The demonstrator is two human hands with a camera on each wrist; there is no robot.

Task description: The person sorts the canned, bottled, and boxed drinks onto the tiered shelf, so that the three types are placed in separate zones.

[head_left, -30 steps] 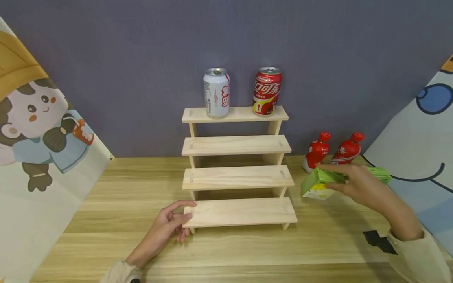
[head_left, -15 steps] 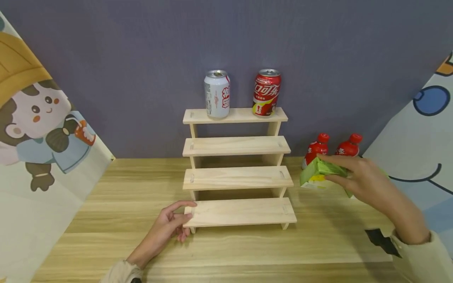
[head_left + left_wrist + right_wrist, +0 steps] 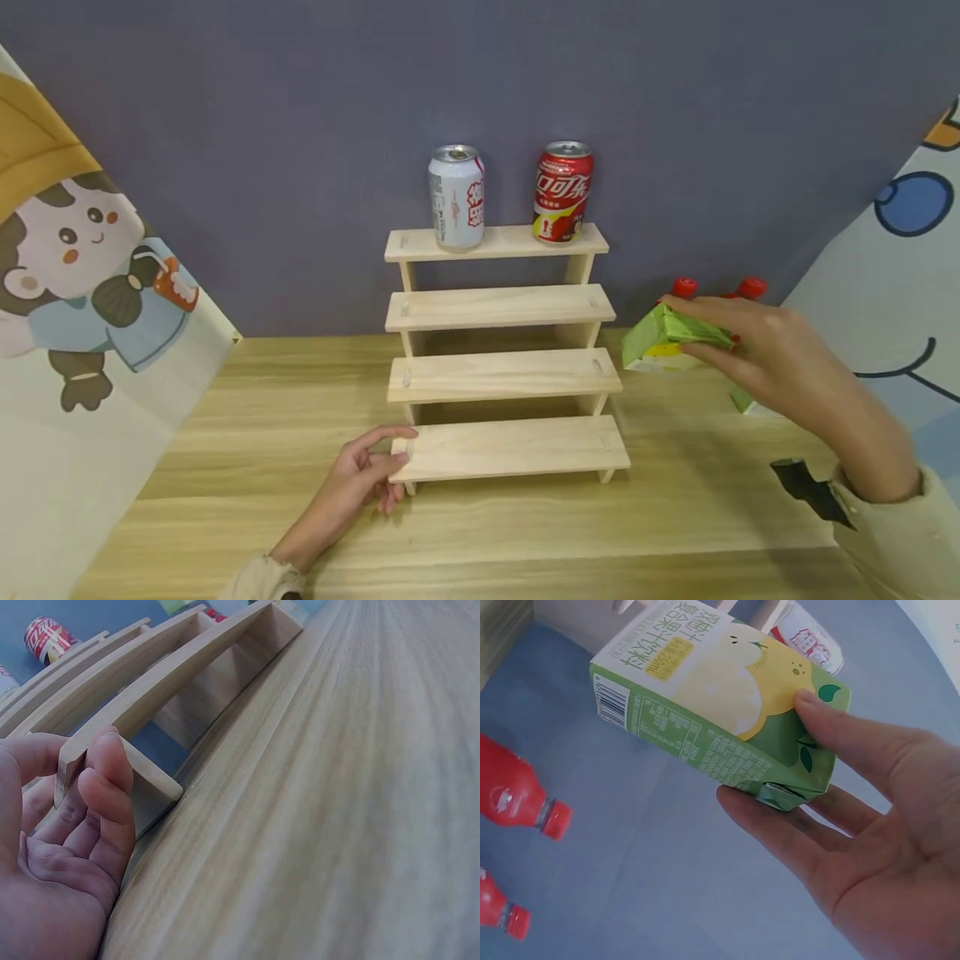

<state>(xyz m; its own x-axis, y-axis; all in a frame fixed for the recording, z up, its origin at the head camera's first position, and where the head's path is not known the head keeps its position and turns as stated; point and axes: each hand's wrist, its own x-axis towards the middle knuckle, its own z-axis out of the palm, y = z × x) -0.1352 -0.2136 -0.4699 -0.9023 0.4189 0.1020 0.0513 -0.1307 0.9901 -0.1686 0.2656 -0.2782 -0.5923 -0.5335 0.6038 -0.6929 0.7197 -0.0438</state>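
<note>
My right hand [image 3: 780, 354] pinches a green and yellow juice carton [image 3: 727, 697] near one end, thumb on the printed face and fingers on the opposite side. In the head view the carton is raised to the right of a four-tier wooden display stand [image 3: 502, 450]. My left hand [image 3: 352, 475] grips the left end of the stand's lowest step; the left wrist view shows the thumb and fingers on either side of that board. On the top step stand a white can [image 3: 457, 200] and a red cola can [image 3: 562, 196].
Two red bottles [image 3: 510, 787] with red caps stand by the back wall, mostly hidden behind the right hand in the head view. Part of another green carton [image 3: 744, 402] shows below that hand. Cartoon-printed panels [image 3: 892, 292] flank the wood-grain table [image 3: 480, 542].
The right hand has lifted the juice carton upward and slightly left, now covering more of the red bottles and uncovering part of the other carton. The left hand stays on the step.
</note>
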